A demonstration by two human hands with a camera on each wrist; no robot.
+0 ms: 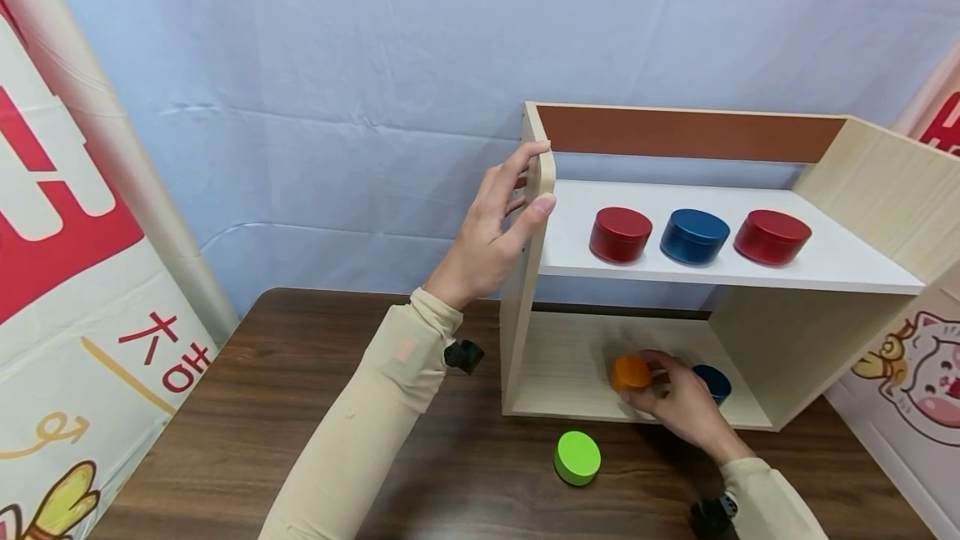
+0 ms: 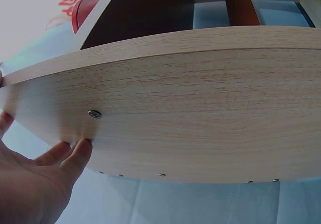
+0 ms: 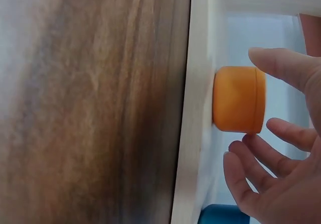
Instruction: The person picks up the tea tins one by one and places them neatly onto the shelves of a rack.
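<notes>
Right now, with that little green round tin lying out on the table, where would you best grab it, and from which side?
By its curved side wall, coming from above. The green tin lies flat on the table with its lid up, low and round, with open table around it. Thumb and fingers can probably drop over the lid and pinch opposite sides.

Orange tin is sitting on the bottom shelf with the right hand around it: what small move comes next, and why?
Probably draw the right hand back out of the wooden shelf unit. The round orange tin already rests on the lower board, and the wrist view shows the fingers spread open, so there is no grip. The left hand steadies the side panel.
</notes>
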